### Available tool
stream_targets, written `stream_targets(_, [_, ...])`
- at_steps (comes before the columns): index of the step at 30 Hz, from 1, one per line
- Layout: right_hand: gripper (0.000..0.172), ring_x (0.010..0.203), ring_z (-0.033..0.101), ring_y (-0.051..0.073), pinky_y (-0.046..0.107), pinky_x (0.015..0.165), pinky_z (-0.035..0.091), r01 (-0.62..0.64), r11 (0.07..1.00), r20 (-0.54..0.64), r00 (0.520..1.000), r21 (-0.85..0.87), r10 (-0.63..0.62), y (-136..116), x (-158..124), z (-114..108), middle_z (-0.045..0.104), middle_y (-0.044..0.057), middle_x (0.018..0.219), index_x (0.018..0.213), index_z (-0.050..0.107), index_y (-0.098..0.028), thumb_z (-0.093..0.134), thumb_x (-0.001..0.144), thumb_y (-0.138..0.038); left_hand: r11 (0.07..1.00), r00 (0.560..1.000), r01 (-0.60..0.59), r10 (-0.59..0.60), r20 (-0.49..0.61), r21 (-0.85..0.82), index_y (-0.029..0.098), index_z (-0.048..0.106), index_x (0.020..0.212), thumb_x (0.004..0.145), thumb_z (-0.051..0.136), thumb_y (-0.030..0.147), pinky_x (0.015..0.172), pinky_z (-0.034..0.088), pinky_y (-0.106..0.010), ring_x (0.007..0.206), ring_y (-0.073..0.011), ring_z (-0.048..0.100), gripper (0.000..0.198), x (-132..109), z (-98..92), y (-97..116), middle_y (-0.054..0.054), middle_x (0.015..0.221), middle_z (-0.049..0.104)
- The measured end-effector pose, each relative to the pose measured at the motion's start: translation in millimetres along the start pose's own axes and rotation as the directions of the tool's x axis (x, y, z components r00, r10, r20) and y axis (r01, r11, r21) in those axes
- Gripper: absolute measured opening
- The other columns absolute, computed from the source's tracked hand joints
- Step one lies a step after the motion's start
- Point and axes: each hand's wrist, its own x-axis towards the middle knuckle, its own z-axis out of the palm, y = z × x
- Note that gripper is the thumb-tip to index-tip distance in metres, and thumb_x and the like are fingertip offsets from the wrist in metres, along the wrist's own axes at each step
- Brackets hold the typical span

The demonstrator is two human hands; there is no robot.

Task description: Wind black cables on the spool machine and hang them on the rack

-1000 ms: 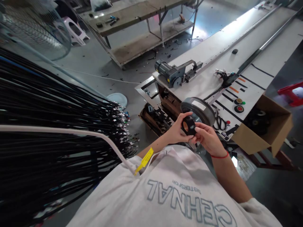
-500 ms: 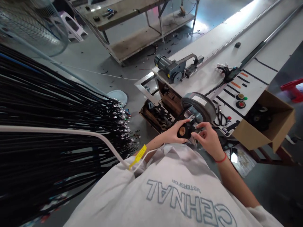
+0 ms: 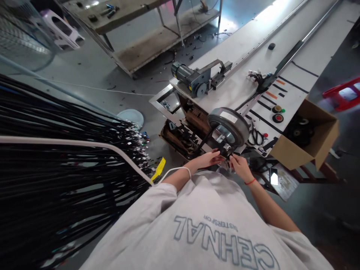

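My left hand (image 3: pixel 210 159) reaches in just below a large dark ring wheel (image 3: pixel 239 129) at the table's end. Its fingers are curled in, and what they hold, if anything, is hidden. Close on its right, my right hand (image 3: pixel 241 167) has thumb and fingers pinched together at the lower edge of the ring's metal fittings (image 3: pixel 227 147). Whatever lies in that pinch is too small to make out. A black strand runs down from the ring at its left. The black roll with a brown core cannot be made out now.
A motor unit (image 3: pixel 194 80) stands on the long white table (image 3: pixel 239 71). Scissors (image 3: pixel 256 135), black and orange strips and push buttons (image 3: pixel 278 118) lie right of the ring. A cardboard box (image 3: pixel 292 153) holds black rolls. Black cables (image 3: pixel 70 150) hang at left.
Both hands have moved closer to the ring's fittings. The black roll, earlier in my left hand, no longer shows. My right hand has lowered and pinches nearer the left. The view has shifted slightly.
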Motion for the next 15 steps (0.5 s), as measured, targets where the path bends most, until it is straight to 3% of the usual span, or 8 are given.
stream_targets(3, [0.042, 0.046, 0.047, 0.014, 0.027, 0.052, 0.036, -0.083, 0.995, -0.109, 0.99, 0.062, 0.089, 16.2, 13.2, 11.9, 0.051, -0.001, 0.049, 0.056, 0.045, -0.023, 0.041, 0.089, -0.048, 0.995, 0.991, -0.017, 0.004, -0.134, -0.098, 0.012, 0.061, 0.091, 0.079, 0.072, 0.038, 0.071, 0.052, -0.027, 0.068, -0.0138, 0.066, 0.03, 26.3, 8.3, -17.6, -0.006, 0.077, 0.068])
stream_targets(7, [0.04, 0.048, 0.05, 0.015, 0.027, 0.053, 0.038, -0.11, 0.986, -0.11, 0.986, 0.128, 0.124, 23.0, 24.9, 18.3, 0.054, 0.0, 0.052, 0.059, 0.047, -0.023, 0.042, 0.088, -0.05, 0.976, 0.948, -0.207, 0.182, -0.26, -0.071, 0.012, 0.058, 0.101, 0.078, 0.074, 0.034, 0.078, 0.053, -0.03, 0.068, -0.0127, 0.065, 0.036, 48.2, 19.4, -28.4, -0.005, 0.084, 0.069])
stream_targets(10, [0.04, 0.047, 0.048, 0.015, 0.028, 0.052, 0.037, -0.12, 0.981, -0.146, 0.979, 0.152, 0.142, 24.8, 30.5, 13.4, 0.053, 0.0, 0.051, 0.058, 0.046, -0.023, 0.041, 0.087, -0.05, 0.969, 0.934, -0.247, 0.231, -0.274, -0.027, 0.012, 0.058, 0.108, 0.078, 0.074, 0.036, 0.084, 0.052, -0.032, 0.07, -0.0128, 0.064, 0.042, 56.8, 28.0, -29.1, -0.006, 0.087, 0.069])
stream_targets(12, [0.04, 0.047, 0.047, 0.014, 0.028, 0.053, 0.036, -0.103, 0.988, -0.17, 0.978, 0.118, 0.122, 23.8, 32.2, 7.9, 0.051, 0.0, 0.049, 0.056, 0.046, -0.023, 0.041, 0.087, -0.048, 0.969, 0.925, -0.247, 0.235, -0.298, -0.004, 0.012, 0.058, 0.109, 0.081, 0.07, 0.039, 0.082, 0.053, -0.032, 0.069, -0.0125, 0.064, 0.041, 56.8, 30.4, -24.7, -0.005, 0.085, 0.069])
stream_targets(15, [0.04, 0.05, 0.047, 0.015, 0.027, 0.055, 0.035, -0.055, 0.998, -0.177, 0.983, -0.015, 0.052, 14.5, 32.6, 1.9, 0.049, 0.0, 0.049, 0.055, 0.044, -0.023, 0.039, 0.088, -0.045, 0.988, 0.952, -0.11, 0.136, -0.273, 0.107, 0.012, 0.062, 0.098, 0.083, 0.068, 0.038, 0.076, 0.052, -0.028, 0.072, -0.0134, 0.065, 0.031, 44.8, 21.6, -7.5, -0.006, 0.083, 0.069])
